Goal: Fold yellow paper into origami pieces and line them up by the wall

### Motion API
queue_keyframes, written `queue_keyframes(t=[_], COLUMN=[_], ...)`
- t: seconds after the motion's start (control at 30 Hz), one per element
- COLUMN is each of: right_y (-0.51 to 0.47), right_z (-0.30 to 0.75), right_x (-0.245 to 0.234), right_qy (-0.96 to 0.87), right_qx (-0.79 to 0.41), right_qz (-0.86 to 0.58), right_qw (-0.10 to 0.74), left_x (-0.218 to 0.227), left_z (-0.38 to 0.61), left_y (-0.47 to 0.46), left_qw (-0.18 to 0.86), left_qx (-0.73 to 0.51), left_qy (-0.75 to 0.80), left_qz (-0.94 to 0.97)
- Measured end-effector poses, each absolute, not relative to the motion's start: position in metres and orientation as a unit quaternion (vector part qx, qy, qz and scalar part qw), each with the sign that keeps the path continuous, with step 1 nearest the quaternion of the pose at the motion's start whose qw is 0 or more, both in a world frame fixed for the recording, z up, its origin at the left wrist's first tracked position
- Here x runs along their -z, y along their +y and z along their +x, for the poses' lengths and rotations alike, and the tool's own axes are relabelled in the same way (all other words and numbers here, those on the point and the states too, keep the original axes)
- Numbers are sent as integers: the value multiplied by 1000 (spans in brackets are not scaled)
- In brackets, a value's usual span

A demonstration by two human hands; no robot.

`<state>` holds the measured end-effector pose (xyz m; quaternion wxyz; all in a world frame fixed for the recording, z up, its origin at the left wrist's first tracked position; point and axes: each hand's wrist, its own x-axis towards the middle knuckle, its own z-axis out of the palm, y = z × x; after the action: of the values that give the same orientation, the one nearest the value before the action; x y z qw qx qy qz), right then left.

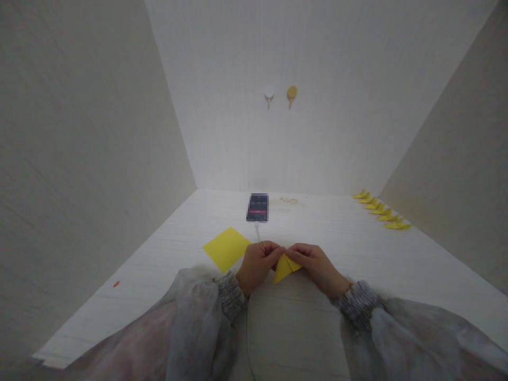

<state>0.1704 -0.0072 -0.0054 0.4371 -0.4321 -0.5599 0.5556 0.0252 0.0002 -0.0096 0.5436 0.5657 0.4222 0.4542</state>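
Note:
Between my two hands is a folded piece of yellow paper (284,269), raised slightly over the white table with a pointed corner hanging down. My left hand (260,263) pinches its upper edge from the left, thumb and fingers closed. From the right, my right hand (313,263) pinches the same paper, its fingertips almost meeting those of the left. A flat yellow square sheet (227,247) lies just left of my left hand, which covers its right corner. The fingers behind the folded paper are partly hidden.
A phone (257,207) lies at the back with a white cable (257,231) running toward me. Several folded yellow paper pieces (381,210) stand in a row at the back right. Walls enclose the table (166,254) on three sides; two hooks (292,92) hang on the back wall.

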Motion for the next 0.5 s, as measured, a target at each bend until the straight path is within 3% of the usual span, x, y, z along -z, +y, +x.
queue_keyframes(t=[0.5], right_y=[-10], right_z=[168], right_x=[5], right_qy=[-533], right_qx=[-561], right_qz=[-438], right_qw=[458], left_x=[4], left_z=[26], left_y=[-1], left_qw=[566], left_qx=[-439], left_qy=[422], left_qz=[555])
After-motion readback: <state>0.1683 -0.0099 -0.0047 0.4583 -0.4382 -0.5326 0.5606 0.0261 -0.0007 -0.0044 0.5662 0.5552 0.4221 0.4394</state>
